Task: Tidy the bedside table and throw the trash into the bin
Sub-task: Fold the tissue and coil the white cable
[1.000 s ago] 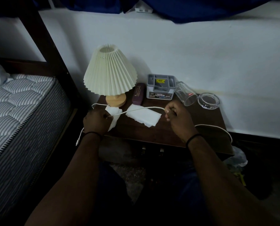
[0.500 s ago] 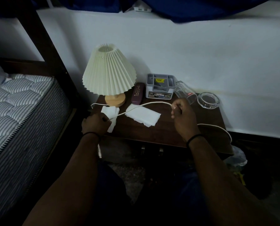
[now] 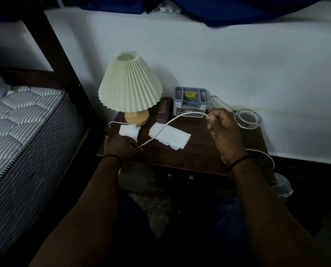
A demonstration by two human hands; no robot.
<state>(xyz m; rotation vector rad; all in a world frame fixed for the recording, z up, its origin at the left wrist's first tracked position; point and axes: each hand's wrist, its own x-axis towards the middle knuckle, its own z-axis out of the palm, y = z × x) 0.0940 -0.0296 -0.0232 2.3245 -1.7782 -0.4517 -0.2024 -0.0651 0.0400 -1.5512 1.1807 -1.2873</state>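
A white cable (image 3: 168, 123) arcs above the dark wooden bedside table (image 3: 197, 155). My left hand (image 3: 120, 146) pinches one stretch of it at the table's front left corner. My right hand (image 3: 224, 132) grips another stretch, raised over the table's right half. From there the cable loops off the right edge. Two white tissues lie on the table: a small one (image 3: 129, 131) by the lamp base and a larger one (image 3: 169, 136) in the middle, under the cable.
A pleated cream lamp (image 3: 129, 87) stands at the back left. Behind lie a maroon case (image 3: 163, 110), a grey organiser box (image 3: 190, 102), a tipped glass (image 3: 215, 105) and a glass ashtray (image 3: 247, 119). A striped mattress (image 3: 26, 132) is on the left, a plastic bag (image 3: 282, 186) lower right.
My right hand has lifted and moved right and back with the cable, stretching it into a longer arc. My left hand has slid slightly toward the table's front edge.
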